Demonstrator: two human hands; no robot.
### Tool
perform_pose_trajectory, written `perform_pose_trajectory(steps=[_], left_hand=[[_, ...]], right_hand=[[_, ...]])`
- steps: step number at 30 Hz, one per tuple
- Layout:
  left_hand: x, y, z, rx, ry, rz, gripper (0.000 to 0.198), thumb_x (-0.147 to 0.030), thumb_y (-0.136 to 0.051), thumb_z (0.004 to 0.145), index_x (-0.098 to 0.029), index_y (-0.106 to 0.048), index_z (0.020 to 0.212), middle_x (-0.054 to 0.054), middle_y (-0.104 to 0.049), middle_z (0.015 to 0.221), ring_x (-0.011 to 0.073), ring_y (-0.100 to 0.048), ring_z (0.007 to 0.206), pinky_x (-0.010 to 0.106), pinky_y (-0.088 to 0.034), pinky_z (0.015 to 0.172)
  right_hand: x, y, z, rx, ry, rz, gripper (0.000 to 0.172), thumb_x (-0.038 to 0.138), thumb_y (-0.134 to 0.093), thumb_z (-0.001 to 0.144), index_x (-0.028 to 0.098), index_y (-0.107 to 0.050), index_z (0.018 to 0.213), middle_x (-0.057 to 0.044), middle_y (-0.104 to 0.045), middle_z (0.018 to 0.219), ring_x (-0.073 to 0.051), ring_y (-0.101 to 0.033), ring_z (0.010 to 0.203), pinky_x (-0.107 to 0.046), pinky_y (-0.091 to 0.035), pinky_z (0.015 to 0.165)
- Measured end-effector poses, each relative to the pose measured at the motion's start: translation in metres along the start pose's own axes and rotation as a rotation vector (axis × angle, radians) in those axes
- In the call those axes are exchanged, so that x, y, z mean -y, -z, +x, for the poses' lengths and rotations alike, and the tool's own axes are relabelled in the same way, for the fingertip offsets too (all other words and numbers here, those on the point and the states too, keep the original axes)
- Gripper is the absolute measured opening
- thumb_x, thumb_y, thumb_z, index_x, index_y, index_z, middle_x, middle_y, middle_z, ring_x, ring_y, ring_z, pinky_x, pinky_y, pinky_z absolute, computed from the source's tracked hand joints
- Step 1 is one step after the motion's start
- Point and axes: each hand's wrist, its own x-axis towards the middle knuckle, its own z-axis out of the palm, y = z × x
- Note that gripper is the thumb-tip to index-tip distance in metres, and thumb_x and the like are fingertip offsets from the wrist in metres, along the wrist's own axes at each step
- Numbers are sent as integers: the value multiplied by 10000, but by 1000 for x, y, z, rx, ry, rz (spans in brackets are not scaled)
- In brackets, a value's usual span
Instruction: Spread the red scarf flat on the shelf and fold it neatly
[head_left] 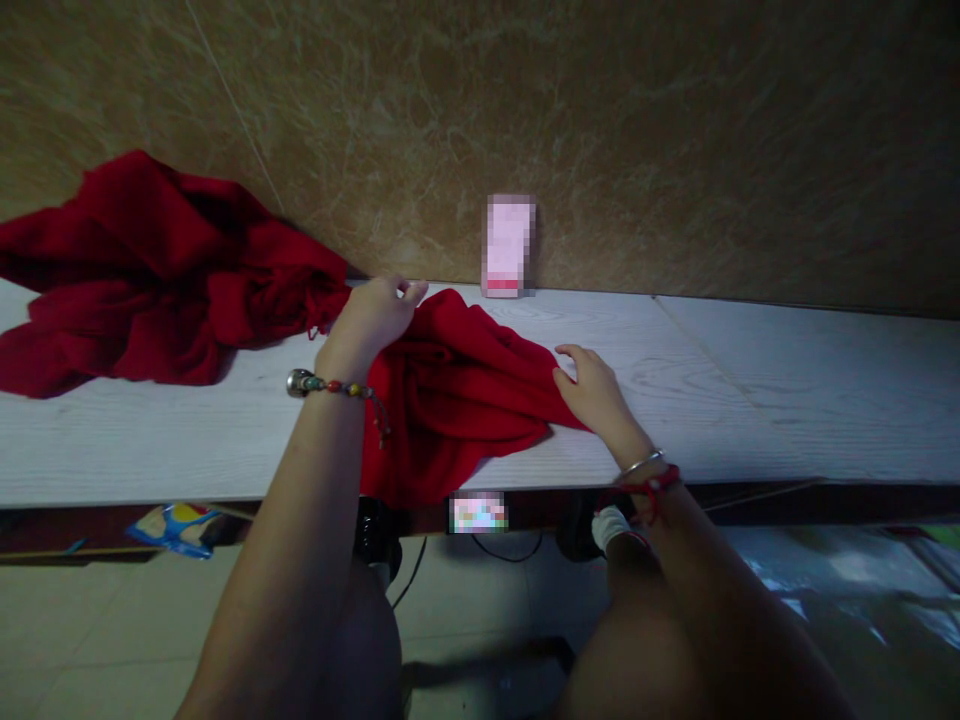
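A red cloth [465,390] lies rumpled on the white wood-grain ledge in front of me, its near edge hanging slightly over the front. At its upper left corner is my left hand [379,312], back upward, with a small gap between thumb and finger; its other fingers are hidden. My right hand [592,388] rests by the cloth's right end, thumb and forefinger apart and nothing visible between them. Left of my left hand, a second heap of red fabric [157,280] with a thin red cord is bunched against the wall.
A pink blurred packet [508,245] stands against the brown marbled wall [637,130] behind the white ledge [750,400]. Below the ledge are a blue wrapper [176,527], a small blurred screen-like item [478,512], dark cables [510,555] and the tiled floor [97,620].
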Motion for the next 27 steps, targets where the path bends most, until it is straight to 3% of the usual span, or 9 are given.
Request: perform_pose_trajectory(steps=[8,11,17,23,27], left_hand=[[-2,-8,-2,-9,-21,7,279,-317,-579,749,-203,-698,974,85,-709,935,224,-642,847,324,-506,750],[-4,-5,-5,-38,-53,61,231,-312,-582,743,-208,-717,900,75,-712,911,230,-639,868,322,-493,786],[-16,-9,-10,64,-99,164,302,-348,-483,821,-162,-718,864,110,-705,872,261,-634,898,336,-480,803],[-17,-21,-10,-88,-102,182,376,-300,-399,863,-81,-687,965,190,-665,997,288,-599,981,377,-455,874],[-9,-26,-6,-135,-78,150,343,-261,-440,823,-64,-674,979,200,-650,1008,300,-556,1045,391,-433,916]], right_hand=[[5,-22,13,121,-119,10,326,116,-521,725,192,-612,1029,-88,-684,896,-217,-634,799,-378,-496,782],[5,-21,11,86,-70,-99,319,114,-519,727,149,-619,1028,-134,-667,949,-248,-617,890,-397,-468,835],[-1,-22,5,99,-81,-211,275,105,-516,744,137,-634,990,-162,-664,927,-267,-617,912,-391,-462,811],[-1,-17,10,129,-203,-100,120,134,-552,719,203,-645,752,-78,-695,766,-228,-644,763,-355,-477,722],[2,-7,11,32,-236,100,119,164,-531,721,229,-568,628,-16,-659,662,-183,-615,659,-316,-466,643]])
